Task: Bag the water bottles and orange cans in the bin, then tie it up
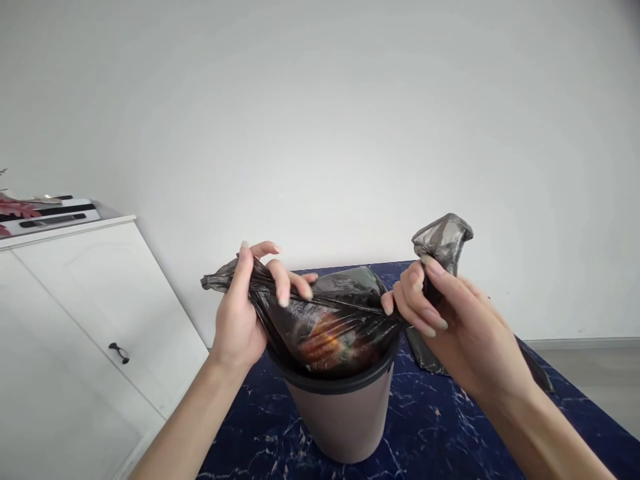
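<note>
A thin black garbage bag (287, 327) stretches between my two hands above a trash can. Gathered plastic runs through my left hand (245, 300), between thumb and fingers, with a twisted end sticking out to the left. My right hand (445, 303) is closed round the opposite side of the bag, and a crumpled tuft stands up above its thumb. Through the film I see orange and dark contents, too blurred to name. The bag's lower part sits inside the trash can (345, 420), which is grey-brown with a dark rim and stands upright.
The trash can stands on a dark blue marbled surface (425, 427). More black plastic (425, 353) lies on it, partly behind my right hand. At left is a white cabinet (85, 320) with a black handle and items on top. A plain pale wall (320, 133) rises behind.
</note>
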Demonstrator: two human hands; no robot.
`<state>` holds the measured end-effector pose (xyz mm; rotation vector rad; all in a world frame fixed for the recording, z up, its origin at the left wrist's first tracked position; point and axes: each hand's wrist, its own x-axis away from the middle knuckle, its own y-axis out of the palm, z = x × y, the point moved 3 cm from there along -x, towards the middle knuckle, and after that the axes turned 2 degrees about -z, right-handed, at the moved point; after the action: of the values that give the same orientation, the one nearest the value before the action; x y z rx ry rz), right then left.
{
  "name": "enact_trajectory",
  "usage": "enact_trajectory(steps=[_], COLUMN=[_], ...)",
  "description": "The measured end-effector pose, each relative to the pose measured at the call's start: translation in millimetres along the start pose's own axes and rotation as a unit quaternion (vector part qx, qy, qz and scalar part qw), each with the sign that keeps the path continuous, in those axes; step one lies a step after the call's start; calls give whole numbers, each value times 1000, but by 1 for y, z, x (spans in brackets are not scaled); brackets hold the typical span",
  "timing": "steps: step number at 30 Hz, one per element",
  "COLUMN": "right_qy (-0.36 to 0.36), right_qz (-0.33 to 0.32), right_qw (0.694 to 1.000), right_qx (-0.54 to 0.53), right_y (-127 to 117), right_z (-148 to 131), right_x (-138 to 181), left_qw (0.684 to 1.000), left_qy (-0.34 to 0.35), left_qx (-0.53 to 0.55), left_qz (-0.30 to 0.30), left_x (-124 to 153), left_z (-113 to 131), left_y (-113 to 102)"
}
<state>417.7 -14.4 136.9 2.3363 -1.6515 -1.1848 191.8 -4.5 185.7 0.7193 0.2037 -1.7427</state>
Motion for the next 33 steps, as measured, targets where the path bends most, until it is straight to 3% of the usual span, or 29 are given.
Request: enact_trajectory(steps=[5, 8, 12, 16, 19, 23, 29, 33], right_qy=[-14, -26, -37, -40, -32, -36, 32, 87], right_qz=[-6, 4, 42, 71, 44, -42, -3, -42], right_qw=[999, 999, 998, 989, 977, 961, 975, 977], right_qx=[-34, -26, 28, 121, 205, 271, 221, 190], right_y=[-2, 0, 7, 13, 15, 20, 31, 42], right_z=[-1, 0, 4, 13, 17, 17, 10, 2], right_x=[1, 1, 4, 11, 18, 22, 5, -28], left_qw=[996, 981, 930, 889, 883, 902, 900, 901], left_qy=[-51, -80, -94, -78, -56, -54, 25, 72], left_qx=[6, -131, -318, -406, -426, -401, -421, -420], left_qz=[-66, -120, -161, -198, -188, -151, -109, -78], left_x=[2, 8, 18, 25, 25, 20, 11, 3], left_z=[9, 8, 13, 21, 23, 21, 24, 31], left_y=[15, 24, 39, 58, 64, 58, 44, 39])
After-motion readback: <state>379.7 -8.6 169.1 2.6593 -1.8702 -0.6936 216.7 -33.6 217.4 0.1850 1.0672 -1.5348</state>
